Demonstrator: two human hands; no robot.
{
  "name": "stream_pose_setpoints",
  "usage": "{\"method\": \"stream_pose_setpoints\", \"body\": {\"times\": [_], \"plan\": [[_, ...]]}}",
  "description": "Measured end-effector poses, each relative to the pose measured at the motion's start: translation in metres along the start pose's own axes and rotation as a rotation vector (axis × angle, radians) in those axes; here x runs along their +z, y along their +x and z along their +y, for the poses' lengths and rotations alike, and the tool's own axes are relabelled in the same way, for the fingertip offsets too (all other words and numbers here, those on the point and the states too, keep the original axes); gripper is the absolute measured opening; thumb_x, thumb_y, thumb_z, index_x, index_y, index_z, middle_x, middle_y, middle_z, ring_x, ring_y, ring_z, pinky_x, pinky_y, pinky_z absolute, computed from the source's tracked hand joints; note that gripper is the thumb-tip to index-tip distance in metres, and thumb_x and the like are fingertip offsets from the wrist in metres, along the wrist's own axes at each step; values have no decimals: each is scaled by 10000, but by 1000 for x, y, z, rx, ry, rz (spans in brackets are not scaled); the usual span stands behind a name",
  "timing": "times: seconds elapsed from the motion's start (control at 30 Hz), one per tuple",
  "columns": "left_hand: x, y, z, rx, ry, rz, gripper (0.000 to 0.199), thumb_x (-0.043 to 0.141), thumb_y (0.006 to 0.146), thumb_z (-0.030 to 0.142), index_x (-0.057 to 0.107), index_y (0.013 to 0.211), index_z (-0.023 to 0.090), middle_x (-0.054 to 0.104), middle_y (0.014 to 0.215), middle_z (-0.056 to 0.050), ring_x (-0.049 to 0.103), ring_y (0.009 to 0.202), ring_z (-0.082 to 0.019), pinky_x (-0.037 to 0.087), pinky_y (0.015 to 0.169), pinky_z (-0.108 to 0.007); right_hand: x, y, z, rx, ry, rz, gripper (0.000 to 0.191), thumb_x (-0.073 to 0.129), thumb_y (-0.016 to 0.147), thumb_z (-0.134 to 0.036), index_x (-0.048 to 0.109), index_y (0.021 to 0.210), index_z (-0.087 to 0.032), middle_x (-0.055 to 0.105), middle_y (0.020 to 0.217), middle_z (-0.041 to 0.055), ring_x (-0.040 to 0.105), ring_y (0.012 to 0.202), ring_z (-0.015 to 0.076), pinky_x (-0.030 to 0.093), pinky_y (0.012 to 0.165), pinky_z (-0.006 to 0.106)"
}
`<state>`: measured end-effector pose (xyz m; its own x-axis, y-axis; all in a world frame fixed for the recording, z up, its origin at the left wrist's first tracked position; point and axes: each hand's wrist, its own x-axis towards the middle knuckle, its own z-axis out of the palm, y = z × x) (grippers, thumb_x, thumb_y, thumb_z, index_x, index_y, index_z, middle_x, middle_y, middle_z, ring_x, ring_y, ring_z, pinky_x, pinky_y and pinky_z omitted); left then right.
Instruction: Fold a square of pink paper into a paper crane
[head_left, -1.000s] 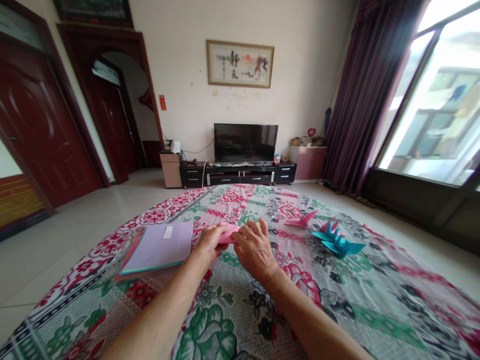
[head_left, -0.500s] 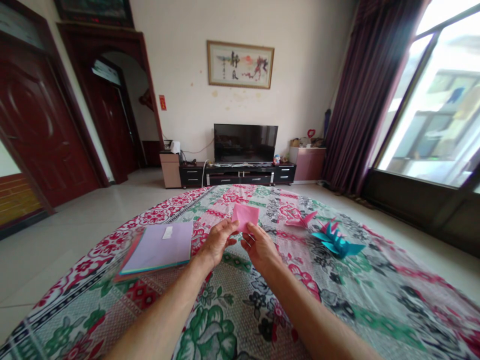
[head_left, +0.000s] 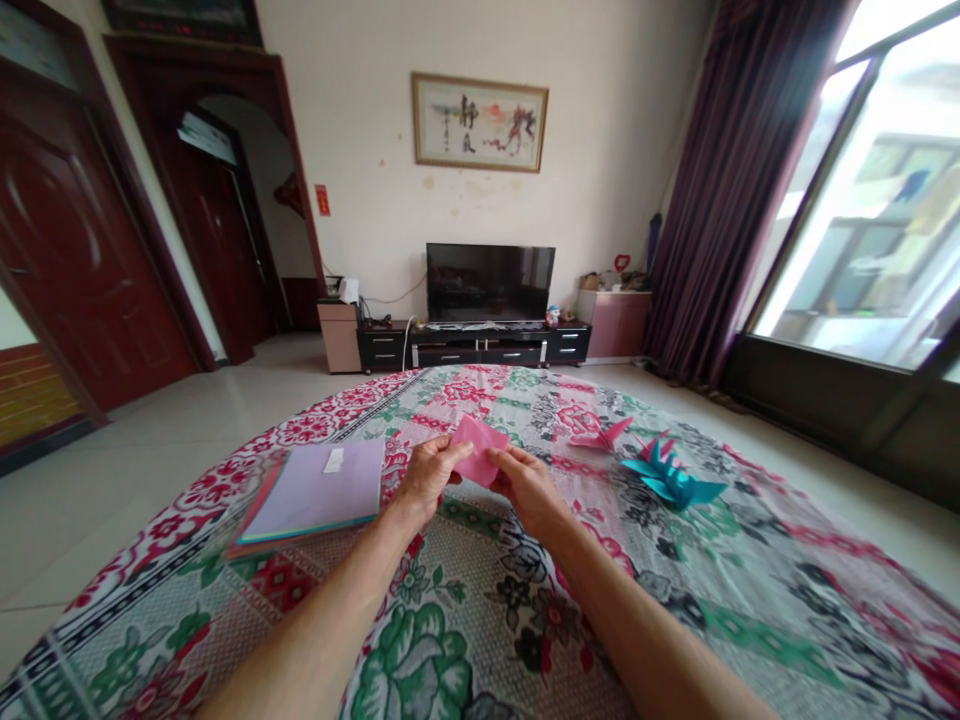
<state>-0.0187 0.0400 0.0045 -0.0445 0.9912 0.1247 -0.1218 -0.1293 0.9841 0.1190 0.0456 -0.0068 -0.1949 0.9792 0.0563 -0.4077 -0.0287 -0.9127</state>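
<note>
While the left hand (head_left: 429,478) pinches 1 side of the pink paper (head_left: 480,453) and the right hand (head_left: 531,489) the other, it is held over the tablecloth (head_left: 427,650), between the paper stack (head_left: 315,497) and teal folded paper (head_left: 673,480).

Pale wall (head_left: 337,110) with a framed picture (head_left: 480,122), black television (head_left: 491,284) on a low dark cabinet (head_left: 514,356), light tiled floor (head_left: 172,425), dark red door (head_left: 75,240) at left, arched doorway (head_left: 294,150) beside it, purple curtain (head_left: 724,200) at right, bright daylight through a large window (head_left: 862,250).
</note>
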Motion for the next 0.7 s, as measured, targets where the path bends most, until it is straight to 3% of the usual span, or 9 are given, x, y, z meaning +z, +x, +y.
{"method": "stream_pose_setpoints", "body": {"times": [0.13,0.23,0.4,0.7], "plan": [[1,1,1,-93,-15,23,309,710,585,387,636,716,118,545,493,20,470,397,-83,358,374,-188,0,0,2,52,48,-24,261,726,599,-365,604,706,-162,584,586,-24,485,478,70,406,494,208],[-1,4,1,-224,-158,71,265,731,573,329,592,666,125,542,478,27,466,366,-77,369,345,-182,2,-2,1,99,153,-3,275,718,602,-385,580,713,-174,576,592,-26,507,491,76,440,512,217],[-8,9,1,-411,-385,173,143,678,644,199,553,647,129,557,447,16,490,341,-84,411,339,-183,8,-8,-1,-5,116,21,220,715,575,-289,572,710,-191,583,682,-27,548,603,92,459,565,217],[-10,8,3,-402,-474,207,123,662,675,171,552,647,124,560,431,5,497,317,-90,424,322,-175,15,-14,4,-65,-132,-22,218,707,589,-316,630,748,-188,583,646,-30,535,581,88,458,584,233]]}}
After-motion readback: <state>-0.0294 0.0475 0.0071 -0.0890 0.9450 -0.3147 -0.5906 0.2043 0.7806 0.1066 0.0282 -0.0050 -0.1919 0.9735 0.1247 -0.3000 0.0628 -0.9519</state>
